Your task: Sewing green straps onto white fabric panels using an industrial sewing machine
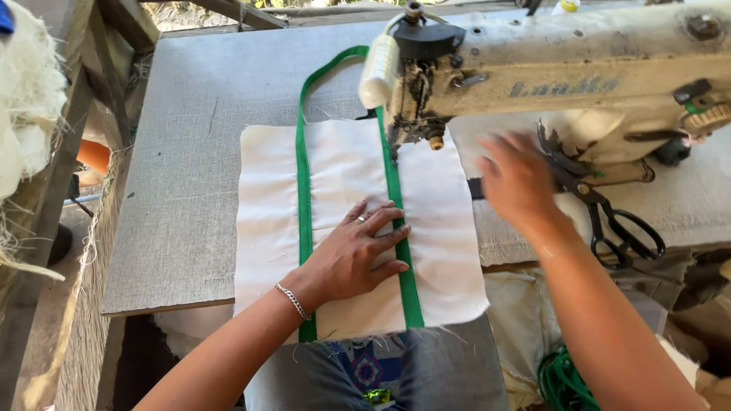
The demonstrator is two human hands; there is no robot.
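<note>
Table: a grey, cloth-covered work surface fills most of the view, its near edge running from about 8 o'clock to 3 o'clock.
Sewing machine: a worn cream machine lies across the top from 12 to 3 o'clock, its needle end at roughly 12 o'clock over the fabric's far edge.
White fabric panel: a near-square cream piece lies flat at the centre, its near edge hanging off the table toward 6 o'clock, frayed threads along that edge.
Green strap: two parallel bands run the panel's length; the long axis points from 6 to 12 o'clock, tilted slightly so the near ends lean toward 5 o'clock. Beyond the panel's far edge the bands join in a loop that curves toward 12 o'clock beside the machine head.
Left hand: it lies palm down on the panel just below centre, between the two bands, fingers spread and flat and pointing toward 2 o'clock. The fingertips rest across the right-hand band, pressing it down; nothing is gripped. A ring sits on one finger and a chain bracelet on the wrist.
Right hand: at about 2 o'clock of centre, motion-blurred, just off the panel's right edge below the machine arm. The fingers look loosely open, but whether they touch anything cannot be told.
Scissors: black-handled, lying at 3 o'clock on the table, just right of the right wrist.
Green cord bundle: a coil at 5 o'clock, below the table edge.
</note>
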